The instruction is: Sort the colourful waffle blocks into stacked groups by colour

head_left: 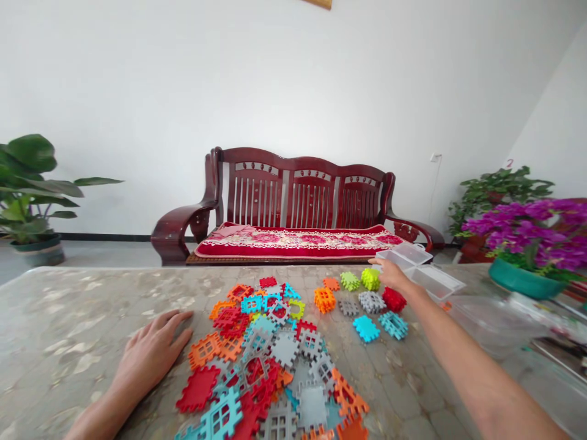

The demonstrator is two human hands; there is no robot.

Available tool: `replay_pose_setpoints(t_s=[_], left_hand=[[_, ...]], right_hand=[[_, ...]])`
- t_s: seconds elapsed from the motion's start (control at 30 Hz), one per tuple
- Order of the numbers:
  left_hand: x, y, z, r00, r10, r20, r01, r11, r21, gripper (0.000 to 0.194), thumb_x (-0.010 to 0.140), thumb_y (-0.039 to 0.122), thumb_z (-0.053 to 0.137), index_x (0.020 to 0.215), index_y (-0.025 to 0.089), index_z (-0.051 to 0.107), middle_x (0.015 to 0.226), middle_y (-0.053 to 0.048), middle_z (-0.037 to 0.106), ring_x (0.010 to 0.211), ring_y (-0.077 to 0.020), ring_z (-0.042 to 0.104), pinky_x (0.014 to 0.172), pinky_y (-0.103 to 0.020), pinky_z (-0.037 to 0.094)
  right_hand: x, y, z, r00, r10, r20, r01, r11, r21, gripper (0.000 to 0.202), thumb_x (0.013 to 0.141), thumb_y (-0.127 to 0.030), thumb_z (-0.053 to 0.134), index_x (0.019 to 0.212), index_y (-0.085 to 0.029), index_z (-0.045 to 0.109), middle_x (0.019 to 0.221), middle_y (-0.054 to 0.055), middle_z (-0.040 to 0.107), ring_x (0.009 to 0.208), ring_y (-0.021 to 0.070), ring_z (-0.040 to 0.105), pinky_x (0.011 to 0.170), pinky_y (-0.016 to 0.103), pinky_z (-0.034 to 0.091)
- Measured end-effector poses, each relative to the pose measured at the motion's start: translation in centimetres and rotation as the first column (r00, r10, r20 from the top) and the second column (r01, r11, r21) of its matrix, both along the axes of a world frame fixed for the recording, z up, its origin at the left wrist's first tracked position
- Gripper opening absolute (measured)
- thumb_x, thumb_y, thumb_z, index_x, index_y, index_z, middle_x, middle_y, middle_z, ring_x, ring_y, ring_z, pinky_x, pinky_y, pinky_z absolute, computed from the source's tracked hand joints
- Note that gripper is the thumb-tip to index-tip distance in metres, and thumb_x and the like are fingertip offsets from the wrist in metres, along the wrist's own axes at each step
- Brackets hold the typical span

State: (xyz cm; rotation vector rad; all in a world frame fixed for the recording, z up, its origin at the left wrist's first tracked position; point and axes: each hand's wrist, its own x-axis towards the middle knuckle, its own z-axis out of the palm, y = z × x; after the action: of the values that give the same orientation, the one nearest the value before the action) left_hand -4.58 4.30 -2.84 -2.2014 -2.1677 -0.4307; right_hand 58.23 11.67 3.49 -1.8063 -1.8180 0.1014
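Note:
My left hand (156, 345) lies palm down on the tabletop, fingers spread, left of a loose heap of interlocking plastic building tiles; nothing is in it. The heap holds red tiles (198, 389), grey tiles (284, 348), orange tiles (204, 349) and blue tiles (222, 415), some with window cut-outs. My right hand (391, 275) reaches far across to a lime-green stack of tiles (370, 279), fingers pointing left at its upper right edge. Those fingertips are partly hidden, so a grip cannot be made out. Nearby stand a dark red stack (394, 299) and a grey stack (372, 302).
More sorted tiles include an orange stack (324, 300) and a blue stack (393, 325). Behind my right arm sits an open clear plastic box (435, 282); another clear container (493, 321) is to its right. A teal flower pot (525, 278) stands at the right edge.

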Motion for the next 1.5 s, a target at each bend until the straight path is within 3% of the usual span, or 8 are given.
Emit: replay_pose_setpoints(t_s=[0.13,0.3,0.47,0.63,0.8,1.07,1.27,1.5], left_hand=[[0.3,-0.2,0.2,1.000,0.006,0.008,-0.006,1.000,0.001,0.053,0.091,0.045,0.033,0.131,0.024,0.061,0.141,-0.011,0.057,0.128,-0.0308,0.053,0.107,-0.049,0.039],[0.7,-0.4,0.7,1.000,0.023,-0.009,-0.023,1.000,-0.013,0.051,0.092,0.041,0.033,0.132,0.025,0.060,0.141,-0.010,0.056,0.130,-0.0287,0.051,0.108,-0.047,0.038],[1.1,-0.8,1.2,1.000,0.024,-0.004,-0.024,1.000,-0.006,0.049,0.092,0.039,0.036,0.131,0.025,0.061,0.140,-0.010,0.057,0.129,-0.0282,0.051,0.106,-0.046,0.037],[1.2,-1.0,1.3,1.000,0.022,0.011,-0.022,1.000,0.007,0.047,0.092,0.039,0.037,0.130,0.025,0.061,0.141,-0.009,0.056,0.128,-0.0281,0.051,0.106,-0.045,0.037],[1.2,-1.0,1.2,0.999,0.024,0.033,-0.024,1.000,0.015,0.045,0.092,0.037,0.039,0.130,0.025,0.061,0.141,-0.010,0.056,0.128,-0.0277,0.051,0.106,-0.045,0.037],[1.6,-1.3,1.8,0.999,0.037,0.008,-0.037,0.999,0.012,0.044,0.092,0.036,0.040,0.129,0.025,0.062,0.139,-0.010,0.057,0.128,-0.0273,0.051,0.106,-0.044,0.036],[1.5,-1.4,1.8,0.999,0.036,0.038,-0.036,0.999,0.015,0.043,0.091,0.036,0.041,0.127,0.025,0.063,0.138,-0.011,0.058,0.129,-0.0280,0.051,0.107,-0.045,0.036],[1.7,-1.6,2.2,0.999,0.032,0.026,-0.032,0.999,0.002,0.045,0.092,0.036,0.040,0.129,0.023,0.062,0.139,-0.012,0.057,0.129,-0.0281,0.050,0.107,-0.045,0.035]], right_hand=[[-3.8,-1.0,1.2,0.999,0.009,-0.036,-0.007,0.999,0.042,0.055,0.061,-0.004,0.052,0.110,-0.021,0.072,0.117,0.006,0.072,0.116,0.0230,0.063,0.105,0.036,0.046],[-14.0,-3.8,1.6,0.969,0.195,-0.154,-0.196,0.981,0.008,0.040,0.072,-0.007,0.050,0.101,-0.020,0.074,0.102,0.005,0.077,0.095,0.0192,0.070,0.088,0.032,0.055],[-24.6,-7.2,0.7,0.899,0.434,-0.063,-0.438,0.897,-0.063,0.040,0.075,-0.007,0.051,0.104,-0.023,0.075,0.104,0.003,0.076,0.097,0.0197,0.069,0.090,0.033,0.052],[-30.9,-7.6,0.2,0.764,0.634,0.122,-0.630,0.773,-0.071,0.041,0.082,-0.005,0.051,0.113,-0.023,0.072,0.117,0.004,0.072,0.113,0.0194,0.060,0.105,0.036,0.041],[-32.1,-7.5,0.5,0.744,0.635,0.210,-0.604,0.772,-0.197,0.041,0.078,-0.002,0.050,0.102,-0.023,0.076,0.105,0.003,0.076,0.103,0.0194,0.062,0.097,0.033,0.043],[-32.2,-7.6,1.8,0.855,0.482,0.193,-0.451,0.874,-0.183,0.035,0.081,-0.009,0.051,0.097,-0.026,0.077,0.099,-0.001,0.077,0.100,0.0184,0.062,0.087,0.027,0.044],[-35.3,-7.1,2.0,0.798,0.411,0.441,-0.312,0.908,-0.281,0.015,0.080,-0.019,0.061,0.080,-0.021,0.076,0.096,0.009,0.076,0.103,0.0257,0.063,0.087,0.033,0.046],[-36.7,-6.3,2.0,0.810,0.365,0.459,-0.225,0.916,-0.332,0.021,0.069,-0.011,0.064,0.085,-0.018,0.077,0.096,0.015,0.076,0.096,0.0300,0.068,0.078,0.035,0.051]])
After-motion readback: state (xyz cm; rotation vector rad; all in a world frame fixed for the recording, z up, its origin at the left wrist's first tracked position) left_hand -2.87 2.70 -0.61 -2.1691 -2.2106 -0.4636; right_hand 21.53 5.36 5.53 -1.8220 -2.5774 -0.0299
